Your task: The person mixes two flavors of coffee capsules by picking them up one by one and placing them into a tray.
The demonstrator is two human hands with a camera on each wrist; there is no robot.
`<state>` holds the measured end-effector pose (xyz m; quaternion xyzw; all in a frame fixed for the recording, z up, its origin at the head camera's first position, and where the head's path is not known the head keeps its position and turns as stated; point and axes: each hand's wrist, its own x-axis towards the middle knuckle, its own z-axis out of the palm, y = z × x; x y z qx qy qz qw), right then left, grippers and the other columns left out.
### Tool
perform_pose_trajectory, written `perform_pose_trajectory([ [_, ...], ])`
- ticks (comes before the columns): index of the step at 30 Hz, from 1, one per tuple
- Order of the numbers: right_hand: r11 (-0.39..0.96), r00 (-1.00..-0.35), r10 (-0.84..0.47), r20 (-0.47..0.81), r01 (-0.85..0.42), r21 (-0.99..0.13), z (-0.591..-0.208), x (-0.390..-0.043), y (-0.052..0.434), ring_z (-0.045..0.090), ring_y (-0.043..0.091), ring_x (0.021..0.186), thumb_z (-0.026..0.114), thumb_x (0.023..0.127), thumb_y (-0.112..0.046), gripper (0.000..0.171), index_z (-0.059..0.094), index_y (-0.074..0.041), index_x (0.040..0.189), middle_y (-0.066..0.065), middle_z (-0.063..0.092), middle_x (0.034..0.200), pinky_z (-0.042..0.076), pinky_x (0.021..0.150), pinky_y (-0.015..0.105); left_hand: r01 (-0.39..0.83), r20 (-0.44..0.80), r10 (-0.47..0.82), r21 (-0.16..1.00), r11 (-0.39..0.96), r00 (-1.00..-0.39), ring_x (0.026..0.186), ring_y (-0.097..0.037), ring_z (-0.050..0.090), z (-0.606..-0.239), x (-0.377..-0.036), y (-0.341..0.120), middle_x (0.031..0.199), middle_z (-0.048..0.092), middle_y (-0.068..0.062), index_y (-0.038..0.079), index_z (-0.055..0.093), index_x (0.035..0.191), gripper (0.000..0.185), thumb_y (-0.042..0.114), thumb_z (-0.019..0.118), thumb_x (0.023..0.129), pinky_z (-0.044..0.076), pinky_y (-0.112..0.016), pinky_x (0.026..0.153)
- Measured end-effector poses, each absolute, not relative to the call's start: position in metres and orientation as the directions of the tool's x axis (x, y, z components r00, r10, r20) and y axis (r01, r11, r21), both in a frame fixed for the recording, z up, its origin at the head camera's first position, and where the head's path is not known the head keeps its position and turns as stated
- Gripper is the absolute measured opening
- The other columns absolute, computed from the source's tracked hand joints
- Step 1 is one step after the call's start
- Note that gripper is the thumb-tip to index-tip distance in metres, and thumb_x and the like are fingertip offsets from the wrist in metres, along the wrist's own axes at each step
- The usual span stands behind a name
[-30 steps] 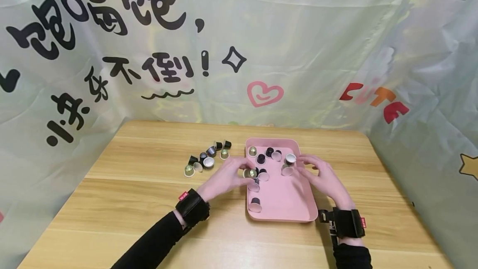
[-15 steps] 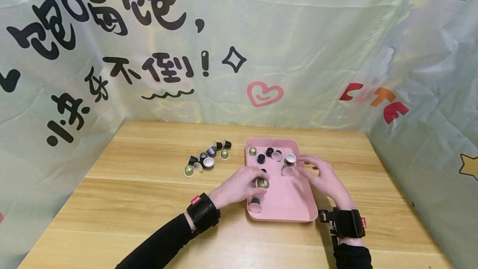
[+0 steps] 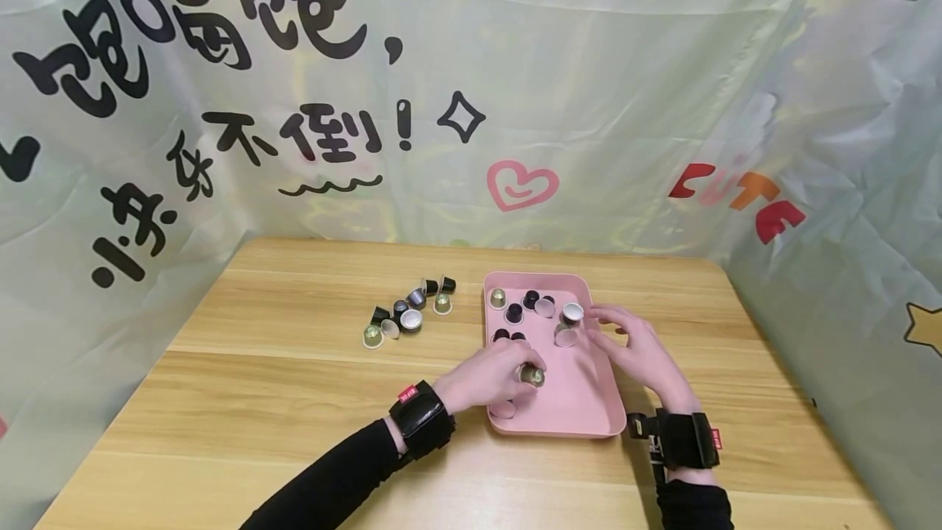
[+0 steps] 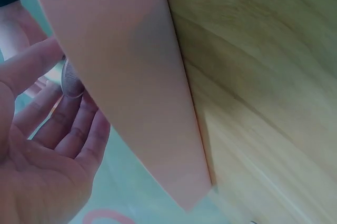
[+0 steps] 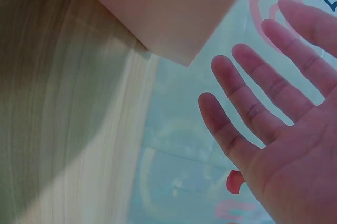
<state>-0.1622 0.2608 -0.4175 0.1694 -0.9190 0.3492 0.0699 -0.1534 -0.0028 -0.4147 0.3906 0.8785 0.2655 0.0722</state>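
Since a second ago our left hand [image 3: 489,379] has carried a gold capsule [image 3: 531,375] from the left edge of the pink tray [image 3: 581,419] down toward its near end. We pinch the capsule between thumb and fingertips, low over the tray floor, just beyond a dark capsule [image 3: 504,410] that sits by the near left corner. Our right hand [image 3: 636,350] rests at the tray's right rim, fingers relaxed and spread, holding nothing.

We judge two risks. A loose pinch could let the capsule drop and roll, since these little cups are round. Our left knuckles could also knock the dark capsule beneath them.

Inside the tray we count roughly nine capsules, though our hand may hide one: a gold one [image 3: 498,298] and several dark and silver ones toward the far end, with two silver-topped ones [image 3: 569,325] near our right fingertips. On the table [image 3: 257,399], left of the tray, a loose cluster [image 3: 408,311] of capsules waits.
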Motion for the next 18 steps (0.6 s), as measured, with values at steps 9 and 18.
perform_pose_trajectory([
  [9,0.697,-0.933,-0.263,0.244,-0.359,-0.62,-0.418,-0.162,0.261,0.059,0.044,0.118,0.065,0.096,-0.008,0.033,0.064,0.002,0.127,0.025,0.061,0.135,0.047,0.098,0.064,0.662,0.022,0.716,0.4,0.633,-0.698,0.093,-0.003,0.06,-0.418,-0.152,0.006,0.102,0.072,0.007,0.017,0.074,0.112,0.025,0.019,0.077,0.087,0.05,-0.016,0.086],
  [18,0.691,-0.933,-0.265,0.245,-0.361,-0.627,-0.418,-0.162,0.261,0.059,0.045,0.118,0.065,0.096,-0.008,0.032,0.064,0.002,0.127,0.025,0.061,0.135,0.047,0.098,0.065,0.642,-0.036,0.708,0.392,0.659,-0.705,0.087,-0.003,0.053,-0.421,-0.153,0.011,0.093,0.069,0.009,0.019,0.075,0.109,0.024,0.021,0.079,0.086,0.048,-0.016,0.079],
])
